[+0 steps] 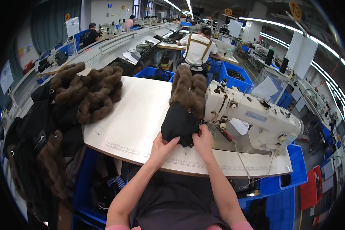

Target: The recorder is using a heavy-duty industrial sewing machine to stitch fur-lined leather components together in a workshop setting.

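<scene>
A black fabric piece (178, 120) with a brown fur trim (188, 90) lies on the white sewing table (138, 115), pushed against the needle area of the white sewing machine (253, 117). My left hand (161, 145) grips the near left edge of the black fabric. My right hand (204, 138) pinches its near right edge, close to the machine's presser foot. The fur trim stands up behind the fabric, beside the machine head.
A pile of black garments with brown fur trims (86, 92) covers the table's left side and hangs over its edge. Blue bins (234, 74) stand behind and under the table. A person in a white shirt (197, 48) works at a far table, back turned.
</scene>
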Available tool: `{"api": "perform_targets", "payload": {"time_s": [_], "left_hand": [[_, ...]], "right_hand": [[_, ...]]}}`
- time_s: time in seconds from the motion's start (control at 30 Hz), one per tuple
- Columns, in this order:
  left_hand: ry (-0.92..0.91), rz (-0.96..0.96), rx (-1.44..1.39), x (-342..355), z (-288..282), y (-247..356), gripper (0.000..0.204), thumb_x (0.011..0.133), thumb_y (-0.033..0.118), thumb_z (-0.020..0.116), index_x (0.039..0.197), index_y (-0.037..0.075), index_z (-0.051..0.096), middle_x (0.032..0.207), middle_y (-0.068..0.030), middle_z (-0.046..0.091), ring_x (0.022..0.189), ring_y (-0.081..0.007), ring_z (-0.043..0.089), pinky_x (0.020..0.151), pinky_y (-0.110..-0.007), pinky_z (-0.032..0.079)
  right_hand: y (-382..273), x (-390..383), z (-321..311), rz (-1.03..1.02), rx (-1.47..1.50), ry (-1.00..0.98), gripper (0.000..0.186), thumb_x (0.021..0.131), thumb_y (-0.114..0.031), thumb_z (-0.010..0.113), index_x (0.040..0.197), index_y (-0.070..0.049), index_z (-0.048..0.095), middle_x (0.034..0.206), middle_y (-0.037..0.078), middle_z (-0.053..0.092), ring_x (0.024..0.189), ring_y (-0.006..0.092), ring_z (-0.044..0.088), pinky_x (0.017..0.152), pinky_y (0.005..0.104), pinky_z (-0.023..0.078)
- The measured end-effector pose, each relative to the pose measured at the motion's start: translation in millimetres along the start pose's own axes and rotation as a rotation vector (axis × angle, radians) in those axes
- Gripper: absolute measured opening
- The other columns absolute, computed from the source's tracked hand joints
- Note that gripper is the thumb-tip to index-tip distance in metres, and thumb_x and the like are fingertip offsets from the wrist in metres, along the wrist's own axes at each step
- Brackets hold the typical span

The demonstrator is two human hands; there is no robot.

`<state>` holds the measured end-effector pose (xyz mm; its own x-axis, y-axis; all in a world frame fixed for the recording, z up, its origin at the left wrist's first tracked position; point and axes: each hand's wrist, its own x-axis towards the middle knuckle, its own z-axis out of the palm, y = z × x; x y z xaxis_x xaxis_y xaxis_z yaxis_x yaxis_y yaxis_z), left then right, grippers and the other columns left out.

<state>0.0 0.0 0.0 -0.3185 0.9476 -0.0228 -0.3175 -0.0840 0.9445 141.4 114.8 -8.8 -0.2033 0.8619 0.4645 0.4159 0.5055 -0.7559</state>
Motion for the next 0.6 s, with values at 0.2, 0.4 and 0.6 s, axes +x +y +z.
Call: {"api": "perform_targets", "payload": {"time_s": [0.2, 0.4, 0.6], "left_hand": [[0.064, 0.221, -0.124, -2, 12, -18, 0.034, 0.085, 0.000, 0.069, 0.117, -0.002, 0.058, 0.112, -0.0072, 0.065, 0.103, -0.0142, 0.060, 0.091, -0.028, 0.047], [0.295, 0.302, -0.198, 11, 21, -10, 0.025, 0.090, -0.001, 0.062, 0.114, 0.000, 0.058, 0.106, -0.0048, 0.065, 0.091, -0.0111, 0.060, 0.078, -0.025, 0.050], [0.371, 0.261, -0.236, 25, 23, -14, 0.017, 0.093, 0.005, 0.060, 0.110, 0.003, 0.059, 0.095, -0.0034, 0.064, 0.078, -0.0077, 0.058, 0.064, -0.023, 0.049]], "right_hand": [[5, -8, -21, 0.000, 0.521, -0.312, 0.016, 0.079, 0.008, 0.053, 0.093, 0.002, 0.055, 0.082, 0.004, 0.060, 0.079, 0.0092, 0.057, 0.064, 0.0271, 0.048], [-14, -28, -22, -0.317, -0.028, 0.043, 0.019, 0.079, 0.005, 0.054, 0.096, 0.000, 0.059, 0.089, 0.007, 0.061, 0.082, 0.0095, 0.058, 0.071, 0.0240, 0.047], [2, -9, -17, 0.171, 0.663, -0.542, 0.022, 0.083, 0.000, 0.059, 0.105, -0.001, 0.058, 0.107, 0.003, 0.061, 0.095, 0.0097, 0.058, 0.080, 0.0279, 0.049]]}}
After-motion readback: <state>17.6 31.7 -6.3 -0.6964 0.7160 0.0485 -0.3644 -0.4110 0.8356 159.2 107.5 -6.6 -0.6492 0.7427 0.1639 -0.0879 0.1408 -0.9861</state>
